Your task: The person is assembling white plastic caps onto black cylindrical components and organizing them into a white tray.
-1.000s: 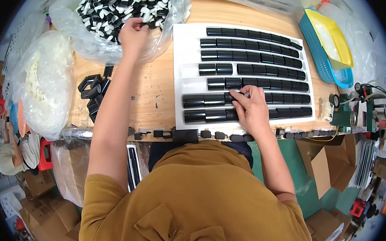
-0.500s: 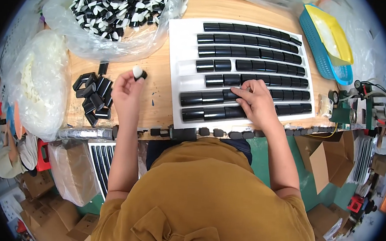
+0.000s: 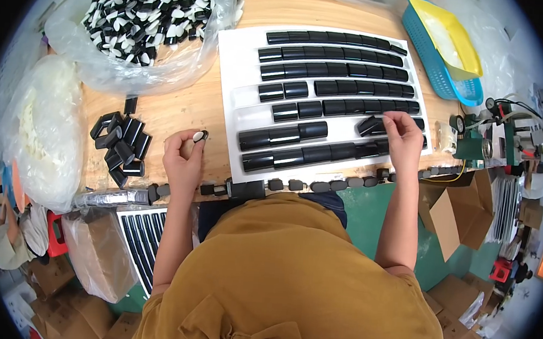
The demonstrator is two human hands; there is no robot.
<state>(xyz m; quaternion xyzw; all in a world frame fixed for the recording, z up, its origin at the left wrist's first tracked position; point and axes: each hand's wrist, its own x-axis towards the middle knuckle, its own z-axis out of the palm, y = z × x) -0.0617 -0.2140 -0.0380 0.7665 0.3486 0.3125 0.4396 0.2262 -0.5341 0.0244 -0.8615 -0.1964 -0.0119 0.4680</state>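
My left hand (image 3: 182,162) pinches a small black piece with a white oval face (image 3: 199,137) over the wooden table, left of the white tray (image 3: 231,56). Rows of glossy black cylindrical pieces (image 3: 331,85) lie in the tray. At the right end of the second row from the front, my right hand (image 3: 404,144) closes thumb and fingers on a black cylindrical piece (image 3: 369,125), which sits tilted out of line. White tray shows in a gap between it and the pieces (image 3: 283,134) at that row's left. My right fingers partly cover the row's end.
Loose black pieces (image 3: 122,146) are heaped left of my left hand. Behind them, a clear bag (image 3: 220,52) holds many black-and-white pieces; another plastic bag (image 3: 41,128) stands left. A blue basket (image 3: 438,83) with a yellow scoop-like container (image 3: 461,63) and a green device (image 3: 474,148) are at right.
My right hand has moved right along the row, where a gap now shows and one piece has turned askew. My left hand has lowered slightly, still pinching its piece. The view has shifted a little.
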